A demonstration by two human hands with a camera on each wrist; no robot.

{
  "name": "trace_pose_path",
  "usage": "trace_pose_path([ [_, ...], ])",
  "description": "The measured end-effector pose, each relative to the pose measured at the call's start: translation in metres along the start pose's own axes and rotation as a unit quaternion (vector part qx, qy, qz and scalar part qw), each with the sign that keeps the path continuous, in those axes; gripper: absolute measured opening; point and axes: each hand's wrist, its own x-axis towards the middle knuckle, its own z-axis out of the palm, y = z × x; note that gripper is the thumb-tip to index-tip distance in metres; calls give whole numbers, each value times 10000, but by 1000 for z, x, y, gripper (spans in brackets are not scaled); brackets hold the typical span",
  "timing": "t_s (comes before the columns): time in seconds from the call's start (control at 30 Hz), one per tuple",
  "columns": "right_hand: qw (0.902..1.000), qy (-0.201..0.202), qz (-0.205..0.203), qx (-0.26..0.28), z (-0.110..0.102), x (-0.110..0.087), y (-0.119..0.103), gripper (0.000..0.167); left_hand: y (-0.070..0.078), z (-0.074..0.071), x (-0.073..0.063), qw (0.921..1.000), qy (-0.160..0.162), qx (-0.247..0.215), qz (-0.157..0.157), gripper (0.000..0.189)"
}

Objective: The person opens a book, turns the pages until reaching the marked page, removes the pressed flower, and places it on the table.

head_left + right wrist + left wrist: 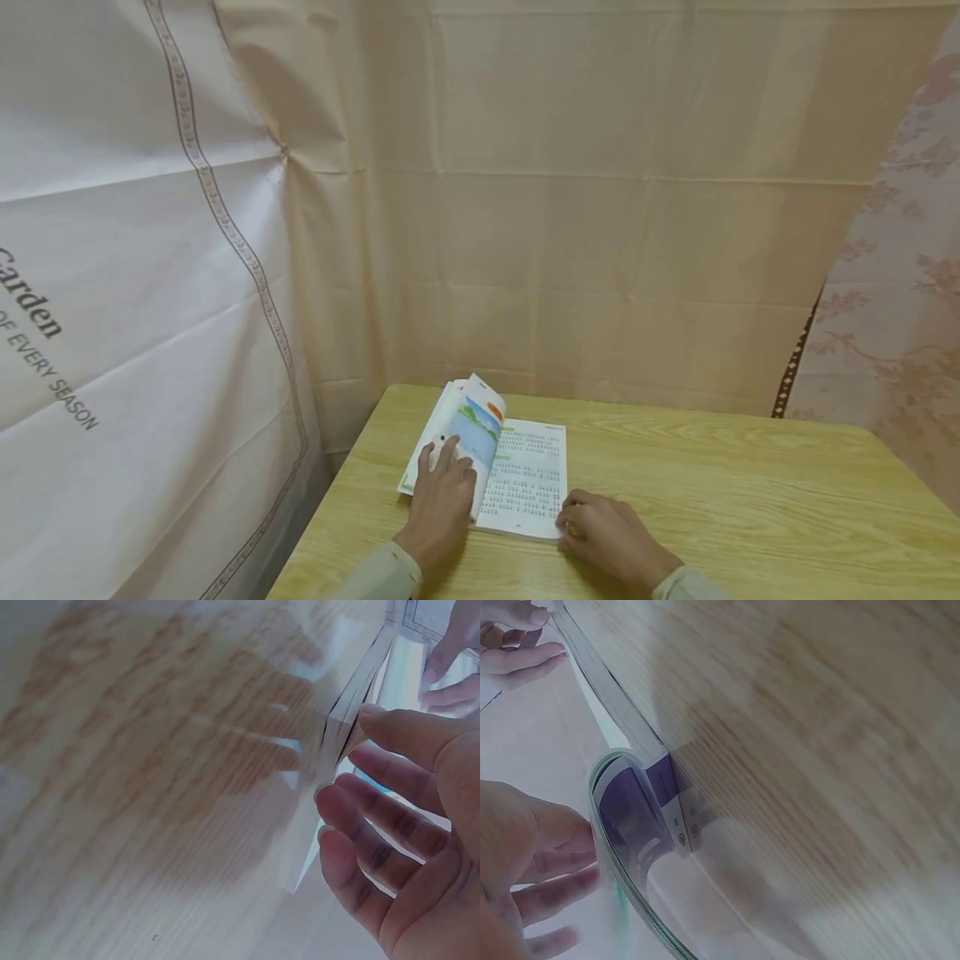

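Observation:
An open book [525,479] lies on the wooden table, printed text filling its right page. Its left pages curve up and show a colour picture [476,425] of blue water and green land. My left hand [442,500] rests on these raised pages with its fingers extended; in the left wrist view the cover bends beside the fingers [555,892]. At the lower right corner of the book, my right hand [607,533] pinches the edge. The right wrist view has the thumb [397,731] at the book's edge and the other fingers curled beside it.
The wooden table [712,483] extends to the right of the book. Behind it hangs a beige cloth [600,208]. A white printed cloth [150,292] hangs at the left, and a floral cloth [900,292] at the right.

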Motion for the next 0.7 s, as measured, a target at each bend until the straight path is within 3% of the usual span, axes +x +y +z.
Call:
trace_pose_path([
  [0.1, 9997, 83, -227, 7, 0, 1, 0, 9, 0, -2, -1, 9995, -324, -43, 19, 15],
  [0.27, 9975, 349, -608, -41, 0, 2, 0, 7, 2, -4, -3, 9962, -654, -541, 169, 24],
  [0.4, 9961, 503, -707, -148, 0, 3, 0, 10, 3, -3, -3, 9949, -644, -629, 466, 33],
  [0.57, 9949, 714, -671, -240, 1, 3, 0, 12, 7, -2, -2, 9944, -556, -764, 475, 8],
  [0.7, 9952, 803, -527, -175, 1, 5, 0, 10, 10, -1, -3, 9948, -582, -680, 490, 40],
])
